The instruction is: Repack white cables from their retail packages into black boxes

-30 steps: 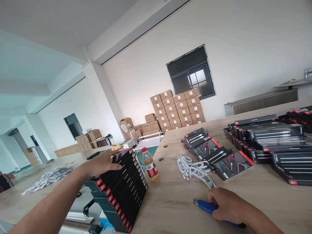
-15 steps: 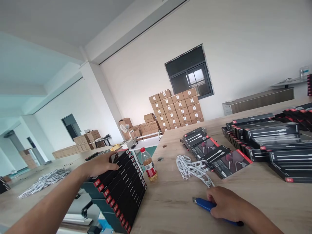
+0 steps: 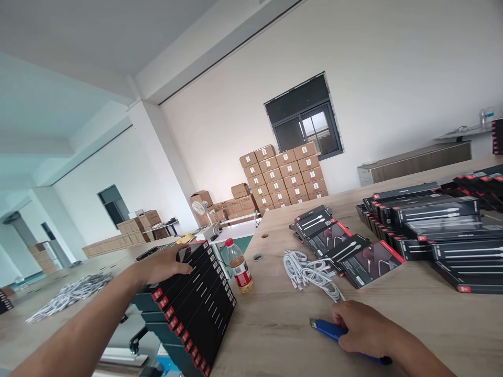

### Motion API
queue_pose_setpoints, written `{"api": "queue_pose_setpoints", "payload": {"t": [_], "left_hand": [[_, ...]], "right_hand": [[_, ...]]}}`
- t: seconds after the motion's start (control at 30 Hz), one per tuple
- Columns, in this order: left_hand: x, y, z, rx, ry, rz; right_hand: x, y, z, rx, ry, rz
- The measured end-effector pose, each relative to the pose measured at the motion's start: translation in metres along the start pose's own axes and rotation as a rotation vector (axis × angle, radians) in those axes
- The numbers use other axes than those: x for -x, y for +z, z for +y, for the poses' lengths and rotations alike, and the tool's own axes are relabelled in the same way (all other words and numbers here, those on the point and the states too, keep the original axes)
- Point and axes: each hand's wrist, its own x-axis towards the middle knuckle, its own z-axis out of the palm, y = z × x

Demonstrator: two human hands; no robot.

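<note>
My left hand lies over the top of a tall stack of black cable boxes with red end labels. Its thumb presses on the top box, and the other fingers curl over the far side, partly hidden. On the wooden table, the fingers of my right hand are closed over a blue utility knife, whose metal tip points left. The hand covers the middle of the knife. Just beyond those fingers lies a bundle of white cables, one strand reaching the hand.
A bottle with a red cap stands right of the stack. Flat printed boxes lie beyond the cables, with piles of black boxes at right. More white cables lie on the left table. Brown cartons are stacked by the wall.
The view has shifted very slightly. Both hands, the stack and the knife otherwise stay as they were.
</note>
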Motion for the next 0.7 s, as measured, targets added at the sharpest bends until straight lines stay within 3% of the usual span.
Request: {"api": "queue_pose_setpoints", "payload": {"t": [0.5,0.6,0.7], "left_hand": [[0.0,0.0,0.001,-0.016,-0.006,0.005],[0.003,-0.001,0.004,-0.046,-0.013,0.013],[0.004,-0.001,0.012,-0.095,-0.03,0.069]], "right_hand": [[0.0,-0.002,-0.001,-0.015,-0.001,0.003],[-0.002,-0.006,-0.003,-0.227,-0.064,0.033],[-0.005,-0.017,-0.006,-0.646,-0.206,0.175]]}}
